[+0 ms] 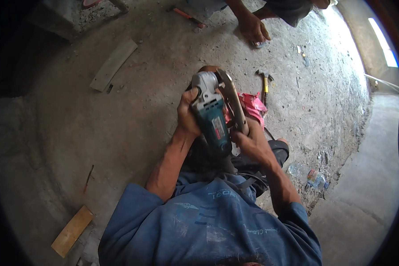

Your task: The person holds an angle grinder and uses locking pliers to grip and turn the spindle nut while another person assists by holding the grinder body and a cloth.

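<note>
My left hand (188, 114) is closed around the grey metal head end of a teal angle grinder (213, 122), whose body points back toward my lap. Beside the grinder's head stands a narrow, slightly curved strip (235, 103), apparently wood. My right hand (252, 138) grips the lower end of this strip. Its upper end lies close against the grinder's disc side; whether they touch I cannot tell. A crumpled pink-red plastic bag (254, 105) shows just beyond my right hand.
A claw hammer (265, 85) lies beyond the bag. Another person's hand (252, 29) reaches to the floor ahead. Boards lie at left: a grey one (114, 65) and a yellowish one (72, 231). An orange-and-black tool (188, 17) lies far off; a plastic bottle (317, 179) rests at right.
</note>
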{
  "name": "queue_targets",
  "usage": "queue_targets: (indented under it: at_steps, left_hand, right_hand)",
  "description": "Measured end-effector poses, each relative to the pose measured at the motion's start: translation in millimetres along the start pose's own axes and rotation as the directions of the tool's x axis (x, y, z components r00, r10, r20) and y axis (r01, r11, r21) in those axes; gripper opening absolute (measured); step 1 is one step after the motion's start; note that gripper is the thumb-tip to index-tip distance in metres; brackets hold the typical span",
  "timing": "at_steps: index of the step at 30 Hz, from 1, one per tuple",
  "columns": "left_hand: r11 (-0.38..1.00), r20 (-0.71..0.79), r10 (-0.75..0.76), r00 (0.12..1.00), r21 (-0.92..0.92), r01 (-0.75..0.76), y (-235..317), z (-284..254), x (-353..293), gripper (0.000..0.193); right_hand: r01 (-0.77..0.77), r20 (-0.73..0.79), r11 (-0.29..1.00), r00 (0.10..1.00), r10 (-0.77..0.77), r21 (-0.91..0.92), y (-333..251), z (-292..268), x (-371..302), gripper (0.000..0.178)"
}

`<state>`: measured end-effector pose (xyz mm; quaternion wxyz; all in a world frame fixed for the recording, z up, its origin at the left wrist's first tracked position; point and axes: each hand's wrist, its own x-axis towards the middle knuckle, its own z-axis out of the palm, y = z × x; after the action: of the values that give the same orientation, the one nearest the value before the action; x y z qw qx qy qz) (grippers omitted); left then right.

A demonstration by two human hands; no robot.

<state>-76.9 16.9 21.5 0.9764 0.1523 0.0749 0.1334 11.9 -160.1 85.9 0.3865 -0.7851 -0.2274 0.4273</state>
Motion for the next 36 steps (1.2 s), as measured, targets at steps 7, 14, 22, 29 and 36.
queue_targets:
  at_steps: [7,14,22,29,36]
  left_hand:
    - [0.989,-0.055,-0.041,0.998,-0.146,0.032,-1,-29,11,0.066]
    - [0.965,0.045,-0.057,0.997,-0.255,0.067,-1,-50,15,0.073]
    - [0.968,0.069,-0.044,0.997,-0.245,0.059,-2,-57,14,0.078]
    - [0.963,0.128,-0.054,0.990,-0.254,0.086,0,-60,12,0.078]
    - [0.969,0.152,-0.022,0.988,-0.239,0.058,-1,-56,8,0.076]
  right_hand:
    - [-0.049,0.078,0.996,0.995,0.055,-0.069,-19,-14,8,0.032]
    - [0.033,0.168,0.980,0.986,0.000,-0.194,-51,-18,12,0.040]
    - [-0.011,0.178,0.975,0.983,0.052,-0.224,-62,-15,8,0.049]
    - [0.005,0.107,0.958,0.994,0.027,-0.288,-59,-9,4,0.046]
    - [0.026,-0.012,0.942,0.999,-0.031,-0.335,-27,9,5,0.046]
